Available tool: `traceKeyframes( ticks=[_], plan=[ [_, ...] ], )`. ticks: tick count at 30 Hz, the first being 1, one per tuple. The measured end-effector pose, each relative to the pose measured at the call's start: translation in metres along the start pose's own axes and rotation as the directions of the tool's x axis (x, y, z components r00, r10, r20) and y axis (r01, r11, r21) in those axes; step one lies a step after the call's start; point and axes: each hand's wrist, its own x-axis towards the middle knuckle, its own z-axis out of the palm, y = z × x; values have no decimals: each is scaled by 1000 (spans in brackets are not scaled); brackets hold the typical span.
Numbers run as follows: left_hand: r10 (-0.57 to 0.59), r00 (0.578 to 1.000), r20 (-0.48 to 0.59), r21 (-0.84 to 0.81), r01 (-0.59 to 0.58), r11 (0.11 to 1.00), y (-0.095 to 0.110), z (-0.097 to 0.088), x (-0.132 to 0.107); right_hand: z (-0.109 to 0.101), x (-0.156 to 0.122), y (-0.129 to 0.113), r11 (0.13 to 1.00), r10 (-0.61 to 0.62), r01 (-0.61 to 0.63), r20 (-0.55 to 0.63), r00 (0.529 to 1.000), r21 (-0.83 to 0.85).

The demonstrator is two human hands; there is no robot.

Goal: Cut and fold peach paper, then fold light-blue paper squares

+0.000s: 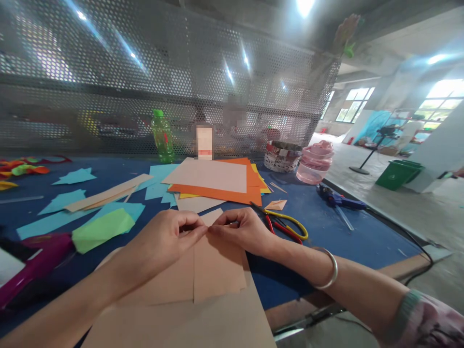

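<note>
A tan paper sheet [217, 270], already folded into overlapping flaps, is laid at 6 o'clock on the blue desk [290, 256], its long axis running from 6 to 12 o'clock. Its narrow tip, pointing to 12 o'clock, is pinched closed between the left grip [163, 244] and right grip [241, 232]. Red-and-yellow-handled scissors [286, 227] are left just beside the right grip, at 3 o'clock.

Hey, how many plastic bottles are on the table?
2: a green bottle behind the paper stack, and a pink bottle beside the woven basket. Others could be hidden.
</note>
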Motion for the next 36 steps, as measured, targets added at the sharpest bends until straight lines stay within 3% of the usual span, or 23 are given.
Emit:
traceKeyframes(
  ticks=[11, 16, 23, 30, 36],
  plan=[
    [17, 1000, 6, -22, -17, 1000, -20, -9, 7, -11, 2, -3, 993, -25, 24, -5, 1000, -113],
    [-21, 1000, 18, 6, 21, 1000, -16, -10, 6, -9, 0, 1, 993, 96, -99, -50, 994, -68],
    [-87, 996, 7, -34, 87, 996, -16, -15, 5, -23, 6, 0, 995, 86, -74, -204, 975, 67],
    [17, 998, -60, -70, -21, 997, -17, -10, 2, -4, 3, -8, 999, 24, -22, -33, 999, 45],
    [51, 998, -43, -76, -54, 996, -19, -7, 2, 1, 1, -8, 1000, 14, -13, -30, 999, 14]
  ],
)
